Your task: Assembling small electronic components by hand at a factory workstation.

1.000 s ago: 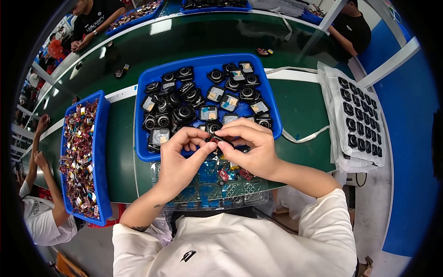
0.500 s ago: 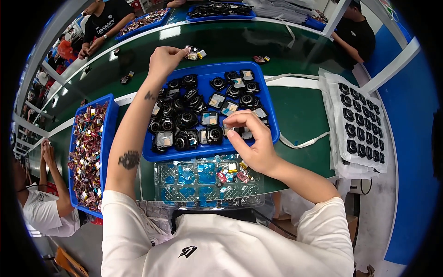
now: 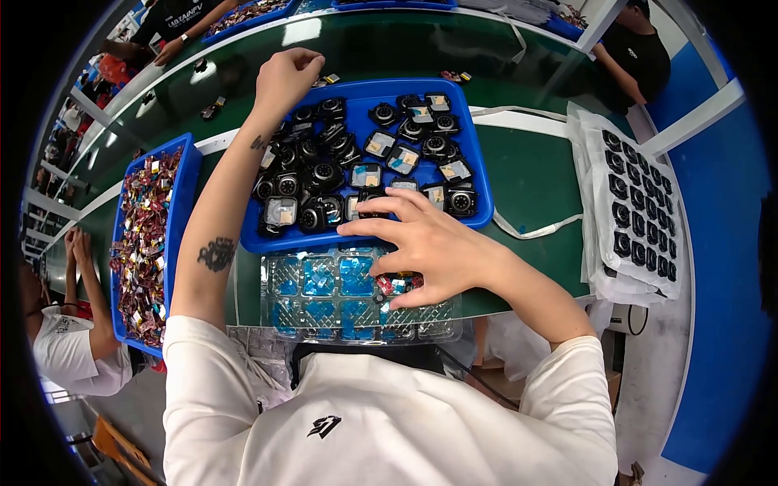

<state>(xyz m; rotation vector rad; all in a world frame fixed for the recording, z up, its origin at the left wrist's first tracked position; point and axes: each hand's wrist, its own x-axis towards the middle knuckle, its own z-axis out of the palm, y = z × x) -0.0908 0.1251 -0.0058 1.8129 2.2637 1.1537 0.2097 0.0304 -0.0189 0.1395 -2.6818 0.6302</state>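
My left hand [image 3: 285,79] is above the green belt beyond the blue tray's far left corner, its fingers curled together with nothing visible in them. Just below its fingertips, a small part with a yellow piece [image 3: 331,79] lies on the belt. My right hand [image 3: 429,251] spreads its fingers over the blue tray's near edge and the clear blister tray [image 3: 284,330]. Red and white small parts [image 3: 405,283] sit under its palm, partly hidden. The blue tray [image 3: 478,174] holds many black watch cases [image 3: 327,174], some showing a pale inner face.
A blue bin [image 3: 188,182] of red-and-white small parts stands at the left. On the right, foam trays [image 3: 596,162] hold rows of black watch cases. A white strap [image 3: 535,233] trails beside the blue tray. Co-workers sit at the far side and at the left.
My left hand has let go of the small part, which now rests on the belt, and has risen slightly. My right hand moved nearer, from the watch cases to over the blister tray, its fingers spreading.
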